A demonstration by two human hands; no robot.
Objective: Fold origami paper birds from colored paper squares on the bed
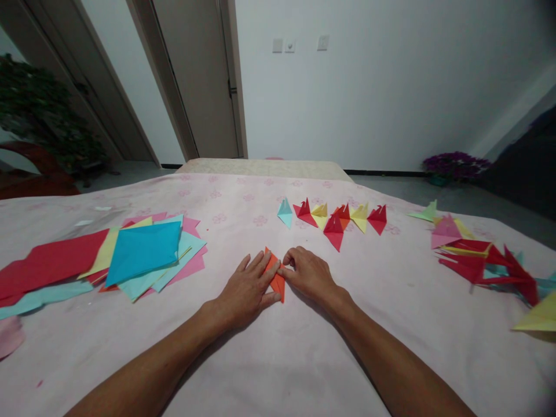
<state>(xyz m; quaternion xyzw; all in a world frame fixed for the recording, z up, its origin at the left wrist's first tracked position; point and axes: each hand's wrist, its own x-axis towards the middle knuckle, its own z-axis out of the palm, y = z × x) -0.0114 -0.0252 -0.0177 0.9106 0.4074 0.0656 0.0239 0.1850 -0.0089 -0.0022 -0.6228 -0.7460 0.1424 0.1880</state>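
Observation:
An orange folded paper (278,285) lies on the pink cloth in front of me, narrow and pointed at its top and bottom ends. My left hand (249,286) rests flat on its left side, fingers spread and pressing it to the table. From the right, my right hand (309,271) has its thumb and forefinger pinched at the paper's right edge, the other fingers curled. Both hands cover part of the paper, so its full shape is hidden.
Folded paper cranes (334,229) in red, yellow and orange stand beyond my hands, beside a light blue folded piece (285,213). Coloured sheets (145,252) are stacked at the left. More folded pieces (486,266) are heaped at the right.

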